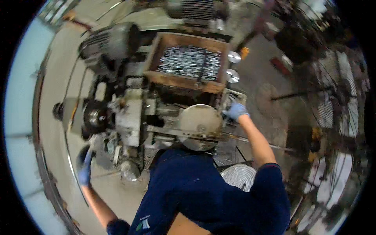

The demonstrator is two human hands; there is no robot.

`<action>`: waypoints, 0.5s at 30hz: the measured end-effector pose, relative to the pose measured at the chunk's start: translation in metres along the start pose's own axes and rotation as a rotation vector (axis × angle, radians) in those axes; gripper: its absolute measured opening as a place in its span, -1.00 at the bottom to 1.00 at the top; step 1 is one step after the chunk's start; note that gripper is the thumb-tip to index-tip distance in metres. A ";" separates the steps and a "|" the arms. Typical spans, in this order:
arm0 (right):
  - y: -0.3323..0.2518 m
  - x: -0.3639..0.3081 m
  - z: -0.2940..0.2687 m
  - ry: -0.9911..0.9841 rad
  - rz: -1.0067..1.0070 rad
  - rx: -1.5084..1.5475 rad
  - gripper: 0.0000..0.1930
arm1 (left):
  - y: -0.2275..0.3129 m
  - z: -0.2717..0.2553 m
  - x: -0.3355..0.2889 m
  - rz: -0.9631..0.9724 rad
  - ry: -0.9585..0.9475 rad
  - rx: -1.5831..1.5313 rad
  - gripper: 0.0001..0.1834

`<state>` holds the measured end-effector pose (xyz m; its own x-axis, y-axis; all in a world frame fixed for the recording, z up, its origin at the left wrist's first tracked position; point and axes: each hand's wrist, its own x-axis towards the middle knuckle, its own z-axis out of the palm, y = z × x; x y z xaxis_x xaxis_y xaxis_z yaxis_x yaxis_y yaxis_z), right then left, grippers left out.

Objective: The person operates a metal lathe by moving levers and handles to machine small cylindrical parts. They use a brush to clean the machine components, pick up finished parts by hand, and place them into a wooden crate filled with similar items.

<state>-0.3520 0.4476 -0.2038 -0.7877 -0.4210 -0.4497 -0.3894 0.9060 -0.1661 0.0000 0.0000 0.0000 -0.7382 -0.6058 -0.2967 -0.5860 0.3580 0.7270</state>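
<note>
My left hand [84, 168], in a blue glove with dark fingers, is at the machine's left side, by the dark round chuck-like part [96, 117]. Its fingers look curled by a pale, slim piece, but blur hides what they hold. On the right, my right hand [237, 111], also in a blue glove, reaches over a small metal tray [242, 97] that holds small dark parts. Its fingertips are down at the tray and smeared, so their grip does not show. Left of that hand, a large pale round disc [200, 120] lies on the machine bed.
Beyond the disc stands a wooden box [188, 84] full of small shiny metal pieces. Two silvery round pieces [232, 76] are beside it. Electric motors [113, 41] sit at the far side. A ridged metal disc [239, 176] is near my right side; a rod [262, 144] sticks out rightward.
</note>
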 end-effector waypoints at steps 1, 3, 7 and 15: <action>-0.003 -0.001 0.002 -0.059 -0.063 -0.018 -0.44 | 0.007 -0.019 -0.027 -0.041 0.060 0.039 -0.62; 0.019 0.011 -0.024 -0.156 0.019 -0.171 -0.44 | 0.033 0.008 0.012 0.131 0.048 -0.116 -0.68; -0.005 0.003 -0.009 -0.266 -0.191 -0.387 -0.60 | 0.066 0.005 0.082 0.196 -0.012 -0.087 -0.63; 0.014 0.028 0.015 -0.156 -0.148 -0.386 -0.57 | 0.023 0.059 0.205 0.189 -0.111 0.313 -0.64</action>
<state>-0.3725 0.4497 -0.2315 -0.6398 -0.5066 -0.5780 -0.6661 0.7406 0.0882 -0.1845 -0.0745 -0.0809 -0.8645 -0.4338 -0.2538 -0.4974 0.6660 0.5559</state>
